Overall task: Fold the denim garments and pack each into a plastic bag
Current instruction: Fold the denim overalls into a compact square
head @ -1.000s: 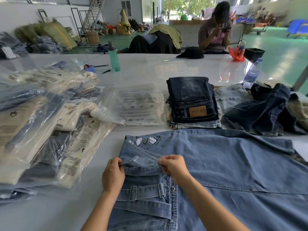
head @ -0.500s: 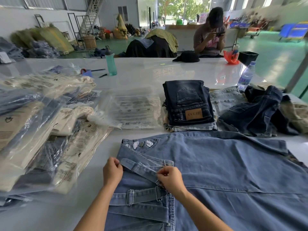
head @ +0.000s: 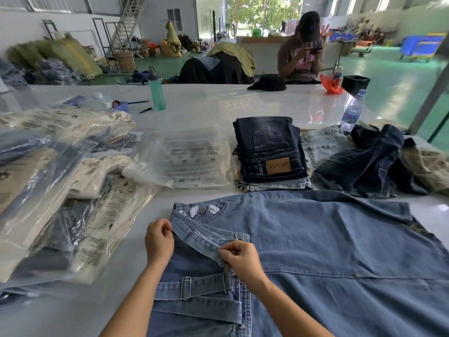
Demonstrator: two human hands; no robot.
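Head view: a light denim garment [head: 328, 251] lies spread flat on the white surface [head: 206, 108], under both hands.
Strap: a denim strap [head: 196, 240] runs slantwise across the garment's left part, between the hands.
Left hand [head: 159, 240]: fingers curled, pinching the strap's upper end.
Right hand [head: 240, 259]: pinching the strap's lower end, by a metal buckle [head: 227, 279].
Bags: empty plastic bags [head: 192, 161] beyond the garment; packed bags [head: 60, 190] to the left.
Jeans: folded dark stack [head: 269, 147] just beyond the garment.
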